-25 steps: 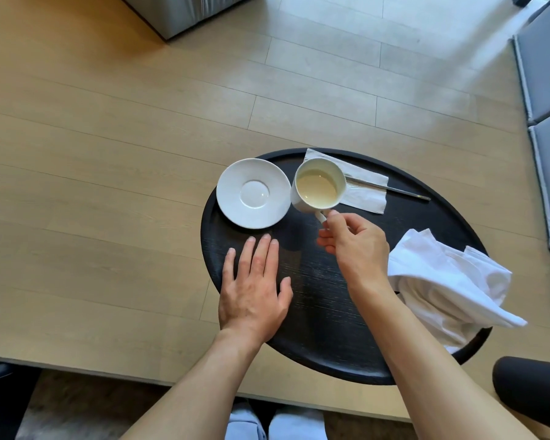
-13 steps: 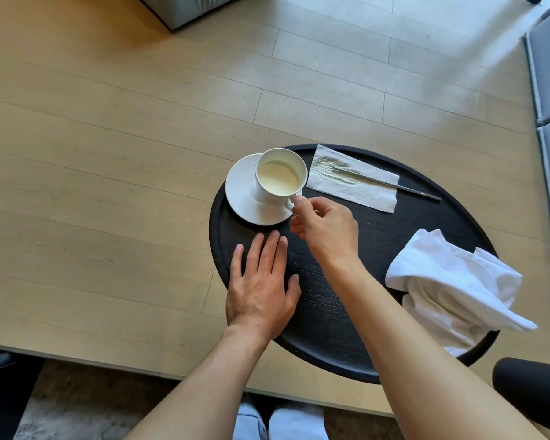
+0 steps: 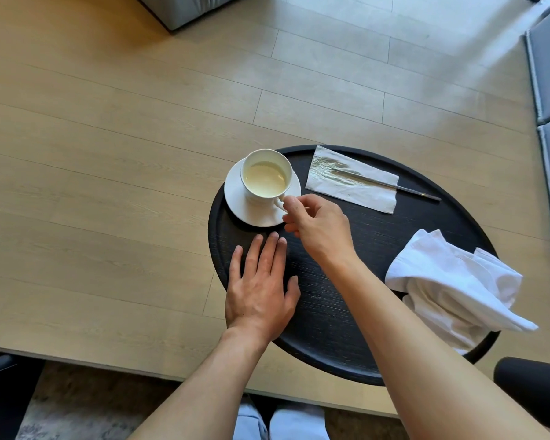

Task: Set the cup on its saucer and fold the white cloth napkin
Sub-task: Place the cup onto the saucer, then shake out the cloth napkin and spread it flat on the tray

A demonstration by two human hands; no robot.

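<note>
Working outward from my own body, I have my left hand (image 3: 261, 290) lying flat and open, palm down, on the near part of the round black wooden tray (image 3: 327, 350), fingers spread and holding nothing; it steadies the tray, and I judge it should stay put until the cup is let go. Just beyond it my right hand (image 3: 318, 228) is curled closed, thumb and forefinger pinching the small handle of the white porcelain cup (image 3: 266, 177). The cup holds pale yellowish liquid nearly to the brim and sits upright on the round white saucer (image 3: 235, 198), toward the saucer's far side, not dead centre. Whether its foot is fully seated in the well I cannot tell from this angle.

To finish this step well, I would check that the cup rests level, then open the pinch slowly and draw the fingers straight back along the handle, so nothing tips or slops. Over on the right edge of the tray, the crumpled white cloth napkin (image 3: 451, 287) lies unfolded, partly overhanging the rim; that part is not yet begun. Farther off, a flat white paper napkin (image 3: 351, 181) carries a slim metal utensil (image 3: 404, 187), well clear of my reach path.
</note>
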